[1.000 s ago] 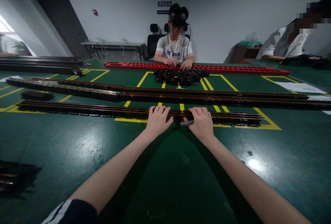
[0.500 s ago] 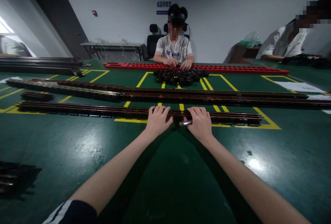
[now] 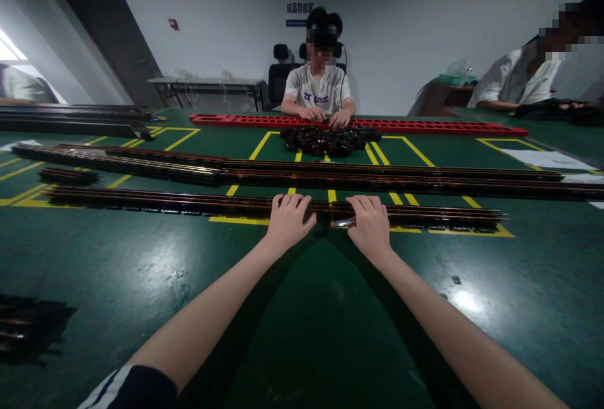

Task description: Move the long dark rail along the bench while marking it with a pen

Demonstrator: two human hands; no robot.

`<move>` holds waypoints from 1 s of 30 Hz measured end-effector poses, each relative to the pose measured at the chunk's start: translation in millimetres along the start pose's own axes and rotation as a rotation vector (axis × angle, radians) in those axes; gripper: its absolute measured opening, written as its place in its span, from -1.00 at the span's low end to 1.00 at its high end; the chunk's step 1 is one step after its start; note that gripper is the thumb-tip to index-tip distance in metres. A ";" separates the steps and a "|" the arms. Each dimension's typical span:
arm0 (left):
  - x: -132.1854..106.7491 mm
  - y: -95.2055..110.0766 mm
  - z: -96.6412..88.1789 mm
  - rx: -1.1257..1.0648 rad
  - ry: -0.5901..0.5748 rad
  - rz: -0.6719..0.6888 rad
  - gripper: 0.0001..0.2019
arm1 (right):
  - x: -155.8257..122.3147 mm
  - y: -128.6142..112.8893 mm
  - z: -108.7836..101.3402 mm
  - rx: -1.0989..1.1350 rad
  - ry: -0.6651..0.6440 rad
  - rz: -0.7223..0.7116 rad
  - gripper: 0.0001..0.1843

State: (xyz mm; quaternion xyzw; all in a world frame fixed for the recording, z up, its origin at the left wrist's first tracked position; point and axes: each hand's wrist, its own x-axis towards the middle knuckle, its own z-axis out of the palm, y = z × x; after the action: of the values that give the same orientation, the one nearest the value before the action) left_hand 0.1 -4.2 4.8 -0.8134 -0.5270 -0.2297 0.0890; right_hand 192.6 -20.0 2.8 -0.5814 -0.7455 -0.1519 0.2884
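My left hand (image 3: 289,219) is curled over the long dark bundle (image 3: 189,202), fingers across its top to the far side, thumb toward me. My right hand (image 3: 369,223) grips the same bundle a little further right, with a slim pen-like tool (image 3: 343,223) caught in it, its end poking out toward my left. The bundle lies crosswise in front of me on the green worktop (image 3: 330,333), over the yellow lines (image 3: 240,220), reaching well past both hands on either side.

To do this well, I'd judge both hands should press evenly and move together, so the layered strips stay flush and the long ends don't swing. The tool is best kept clear of the strips, as it could scratch or snag them. A second long bundle (image 3: 401,179) lies just beyond, so I'd want to avoid knocking it.

As for writing, the wall sign (image 3: 299,8) reads 成品存放区, finished-product storage area; the small print on the blue strip (image 3: 296,23) beneath is too tiny to read. The shirt (image 3: 318,91) of the person opposite shows "ZE" and "LOUS", with perhaps a letter lost in the fold between. I can make out no label on my bundle.
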 end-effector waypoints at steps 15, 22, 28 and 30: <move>0.5 -0.6 2.2 -0.022 0.011 0.000 -0.62 | 0.3 3.2 0.2 0.096 0.031 -0.157 -0.67; 0.6 -0.6 1.4 -0.001 0.012 0.007 -0.62 | 0.4 1.5 1.4 0.009 0.008 -0.123 -0.63; 0.1 0.0 0.4 -0.002 0.002 0.004 -0.60 | 0.2 -1.9 0.8 -0.059 -0.011 -0.084 -0.66; 0.1 0.1 0.4 0.001 0.007 0.002 -0.61 | 0.1 -3.0 0.5 -0.051 -0.004 -0.075 -0.66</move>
State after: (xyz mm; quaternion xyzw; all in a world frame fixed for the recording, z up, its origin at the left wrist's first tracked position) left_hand 0.4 -4.0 4.6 -0.8131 -0.5260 -0.2322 0.0913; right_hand 189.6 -20.5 2.9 -0.5605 -0.7632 -0.1803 0.2662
